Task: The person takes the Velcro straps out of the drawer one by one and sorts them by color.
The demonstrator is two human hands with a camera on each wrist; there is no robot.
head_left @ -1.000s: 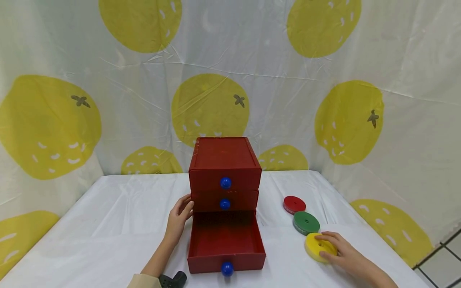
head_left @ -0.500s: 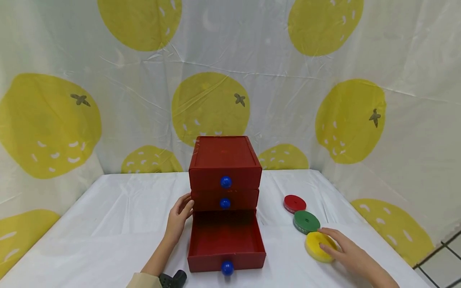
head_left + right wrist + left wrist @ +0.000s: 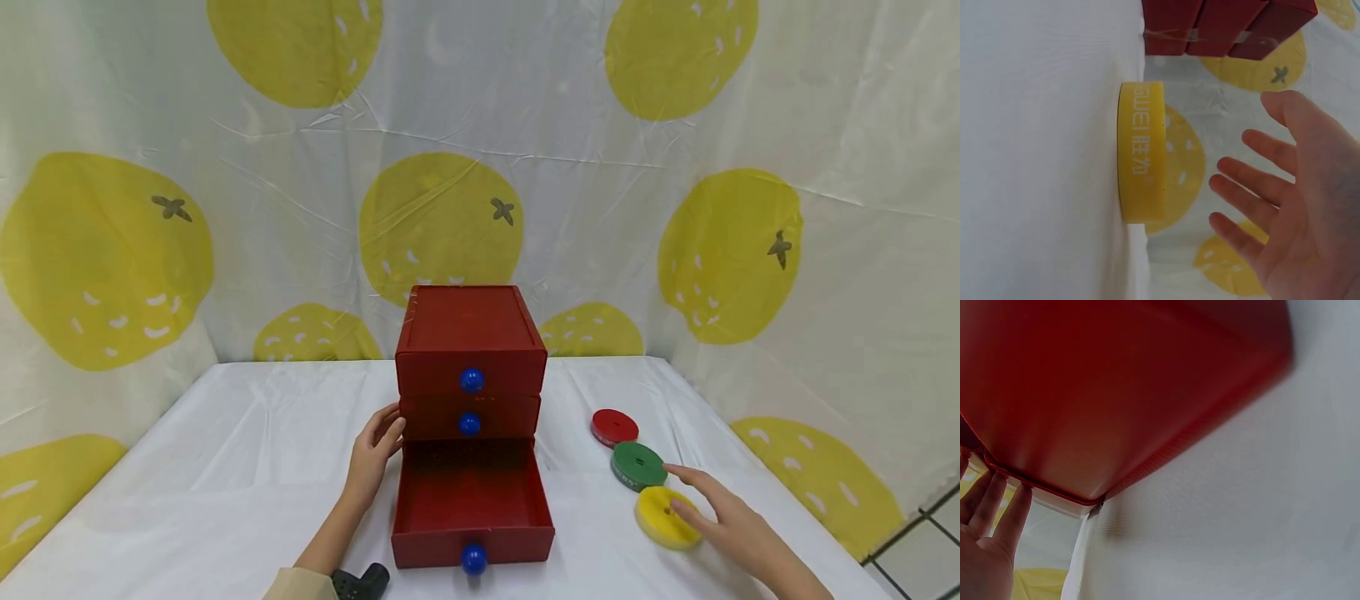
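A red three-tier drawer cabinet [image 3: 468, 321] stands at mid-table, its bottom drawer [image 3: 431, 547] pulled out with a bare floor. My left hand [image 3: 366, 467] rests against the cabinet's left side; in the left wrist view the extended fingers [image 3: 1015, 512] meet the red edge. On the right, a flat yellow roll [image 3: 660, 529] with a small centre hole lies on the cloth, white lettering around its side in the right wrist view. My right hand [image 3: 738, 529] hovers just over it, fingers spread and holding nothing. In the right wrist view a gap separates the fingers from the roll.
Behind the yellow roll lie a green roll [image 3: 637, 465] and a red roll [image 3: 614, 427], in a slanting row. Blue knobs [image 3: 473, 559] stick out from the drawer fronts. A lemon-print curtain [image 3: 555, 208] hangs behind the white-covered table [image 3: 255, 467].
My right hand has lifted off the yellow roll, its fingers opening away from it. The roll stays in place. My left hand and the drawer have not moved.
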